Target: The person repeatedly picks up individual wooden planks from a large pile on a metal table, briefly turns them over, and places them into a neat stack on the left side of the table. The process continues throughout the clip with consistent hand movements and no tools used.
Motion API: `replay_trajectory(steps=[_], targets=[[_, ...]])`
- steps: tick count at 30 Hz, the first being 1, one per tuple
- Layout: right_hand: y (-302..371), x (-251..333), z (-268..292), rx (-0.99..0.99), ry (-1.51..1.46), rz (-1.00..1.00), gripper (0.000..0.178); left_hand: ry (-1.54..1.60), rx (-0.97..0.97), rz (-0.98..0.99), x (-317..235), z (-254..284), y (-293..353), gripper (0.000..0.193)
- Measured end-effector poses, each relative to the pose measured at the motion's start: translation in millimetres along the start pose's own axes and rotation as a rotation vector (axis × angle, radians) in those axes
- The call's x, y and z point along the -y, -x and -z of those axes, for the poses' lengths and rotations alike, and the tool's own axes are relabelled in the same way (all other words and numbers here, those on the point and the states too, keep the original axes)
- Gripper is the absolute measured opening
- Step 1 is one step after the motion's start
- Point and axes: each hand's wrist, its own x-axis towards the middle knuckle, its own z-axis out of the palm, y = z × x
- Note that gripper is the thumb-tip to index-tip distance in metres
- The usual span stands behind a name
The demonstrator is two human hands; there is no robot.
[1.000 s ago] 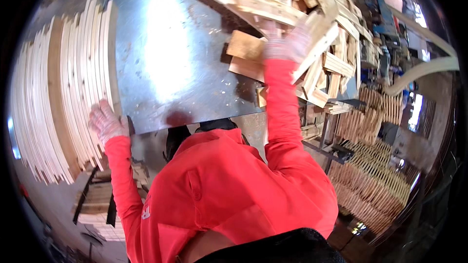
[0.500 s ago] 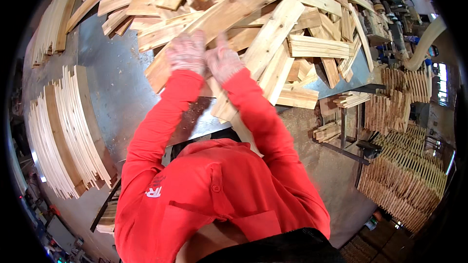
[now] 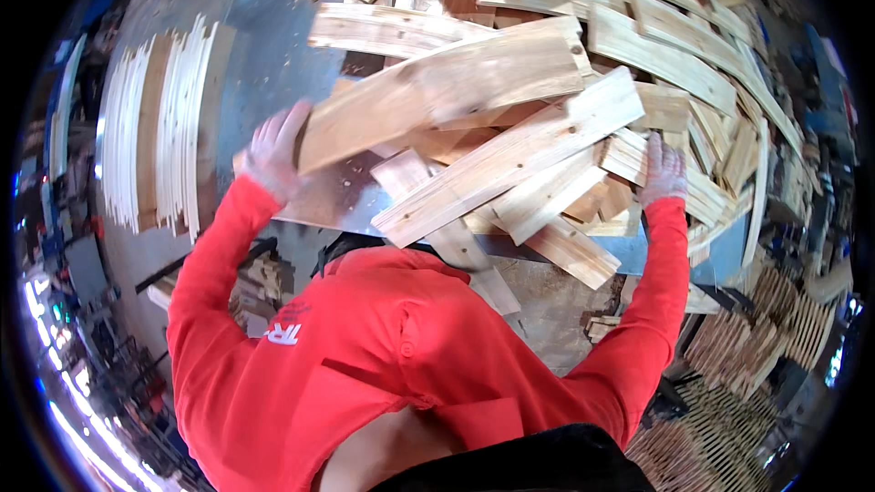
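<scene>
A wide, light-brown wooden plank (image 3: 437, 87) slants across the top of a loose heap of boards, its left end lowest. My left hand (image 3: 276, 153), in a thin pale glove, is closed at that left end. Far to the right, my gloved right hand (image 3: 663, 171) lies with fingers stretched over the boards, beside a short pale board (image 3: 624, 157). Between the hands, a narrower knotted board (image 3: 519, 159) crosses the heap diagonally. The undersides of both hands are hidden.
A metal tabletop (image 3: 264, 64) carries the heap. An upright row of pale slats (image 3: 178, 128) stands at its left. Several short boards (image 3: 572, 251) overhang the near edge. Stacked slats (image 3: 729, 419) rise at the lower right.
My hands, close together before, have spread apart, the left toward the plank's end and the right across the heap. The wide plank has turned flatter, and my view has swung.
</scene>
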Motion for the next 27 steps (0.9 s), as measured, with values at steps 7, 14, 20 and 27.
replay_trajectory(steps=[7,14,20,27], targets=[[3.8,-9.2,102.3,-0.334,0.030,0.005,0.101,1.109,0.170,0.455,30.2,23.0,109.9,0.089],[-139.5,-28.0,292.1,-0.602,0.366,-0.023,0.091,2.504,0.155,0.727,98.1,-55.3,44.9,0.077],[-186.0,259.6,358.6,-0.271,-0.234,0.252,0.043,2.460,0.151,0.576,153.7,-126.6,66.0,0.072],[-106.0,626.0,188.3,0.430,-1.080,0.044,0.113,2.320,0.083,1.109,185.5,-119.7,62.1,0.061]])
